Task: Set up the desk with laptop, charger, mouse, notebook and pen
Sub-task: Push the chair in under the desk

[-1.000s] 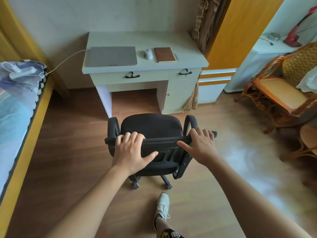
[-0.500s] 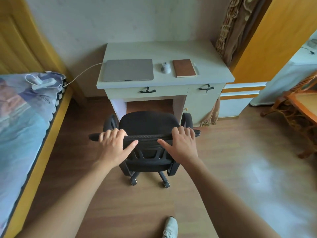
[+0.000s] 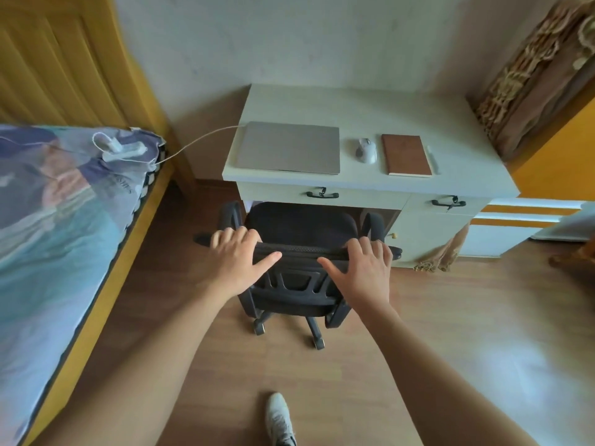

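desk (image 3: 370,104) set — laptop (image 3: 288,147), mouse (image 3: 366,150), notebook (image 3: 406,155) placed | left hand (image 3: 238,257), right hand (image 3: 367,272) draped over chair (image 3: 302,252) back — tuck-in left

Both hands rest over the top edge of a black office chair's (image 3: 301,252) backrest: left hand (image 3: 238,255), right hand (image 3: 368,268), fingers curled over. The seat sits partly under the pale worktop (image 3: 354,104), which carries, left to right, closed laptop (image 3: 288,147), mouse (image 3: 366,150), brown notebook (image 3: 406,155), pen (image 3: 433,160). A white charger cable (image 3: 196,141) runs from the laptop to the bed (image 3: 48,226).
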